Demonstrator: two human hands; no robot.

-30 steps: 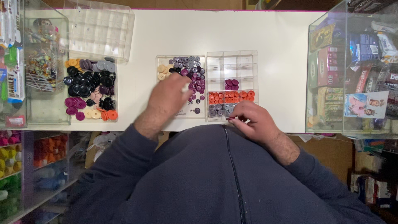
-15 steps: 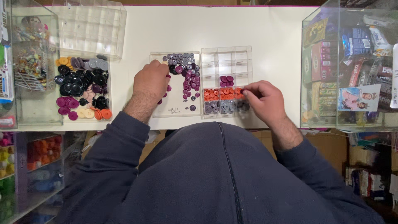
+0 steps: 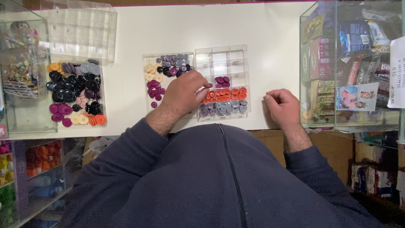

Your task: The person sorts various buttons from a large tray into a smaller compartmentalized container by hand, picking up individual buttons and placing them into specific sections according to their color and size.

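We see the left hand (image 3: 183, 93) lying across the seam between the clear tray of loose buttons (image 3: 168, 82) and the clear divided organizer (image 3: 222, 82), its fingers (image 3: 203, 88) curled and pointing toward the organizer's purple compartment; whether they pinch a button we cannot tell. Half a second ago that hand sat farther from the organizer, over the tray's pale and purple buttons; now it has crossed to the organizer's near edge.

The right hand (image 3: 283, 106) has changed more. Earlier it rested on the organizer's lower corner, over the orange and grey rows. Now it lies on the bare white table (image 3: 261, 33), just beside the organizer and clear of it, fingers folded into a loose fist with nothing visible in them.

Inside the organizer we see purple buttons (image 3: 222, 81) in one compartment, orange buttons (image 3: 230, 93) in the row below, and grey buttons (image 3: 223, 108) in the row nearest us. The upper compartments look clear.

Well away from the organizer, past the tray, a second tray of mixed buttons (image 3: 76, 95) sits as before.
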